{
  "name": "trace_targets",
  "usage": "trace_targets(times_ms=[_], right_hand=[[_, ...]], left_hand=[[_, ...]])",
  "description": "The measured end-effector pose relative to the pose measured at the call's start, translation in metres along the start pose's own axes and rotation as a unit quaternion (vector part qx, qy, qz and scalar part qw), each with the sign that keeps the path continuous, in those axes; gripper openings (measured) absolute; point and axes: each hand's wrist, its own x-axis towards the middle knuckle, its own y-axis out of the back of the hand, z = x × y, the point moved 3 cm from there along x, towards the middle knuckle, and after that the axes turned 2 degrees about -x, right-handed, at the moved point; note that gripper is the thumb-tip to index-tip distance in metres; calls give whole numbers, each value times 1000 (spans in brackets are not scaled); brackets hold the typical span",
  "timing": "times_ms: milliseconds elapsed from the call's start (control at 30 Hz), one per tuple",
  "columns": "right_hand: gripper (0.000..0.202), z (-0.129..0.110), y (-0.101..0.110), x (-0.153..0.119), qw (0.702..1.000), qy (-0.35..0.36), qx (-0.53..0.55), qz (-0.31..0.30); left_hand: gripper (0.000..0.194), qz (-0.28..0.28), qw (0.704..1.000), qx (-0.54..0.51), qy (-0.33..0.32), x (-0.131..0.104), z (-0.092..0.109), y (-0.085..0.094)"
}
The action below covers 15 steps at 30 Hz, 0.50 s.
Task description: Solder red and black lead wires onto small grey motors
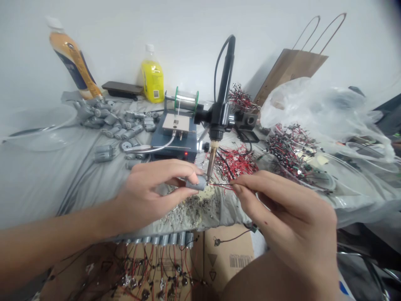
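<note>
My left hand [156,192] grips a small grey cylindrical motor [196,183] between thumb and fingers, its end facing right. The tip of an upright soldering iron [211,161], held in a black stand, comes down at that end. From the right, my right hand [278,213] pinches a thin dark wire [222,184] whose far end reaches the same spot. Whether tip, wire and motor touch is too small to tell. Behind the left hand stands a blue solder feeder [173,138] with a solder spool [186,100] and a lit red light.
Loose grey motors [115,121] lie at the back left. Red wires [239,161] and dark wire bundles [291,150] lie behind the right hand. Wired motors [172,239] line the front edge above cardboard [232,251]. Bottles [152,79], a plastic bag [316,102] and a paper bag [288,67] stand behind.
</note>
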Motion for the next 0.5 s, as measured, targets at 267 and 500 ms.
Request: trace_targets(times_ms=[267,500], right_hand=[[12,-1,1,-1,1000,4,-10,3],[12,-1,1,-2,1000,4,-4,7]], left_hand=[[19,4,1000,4,12,0,-1,-1],[19,4,1000,3,11,1,-2,-2]])
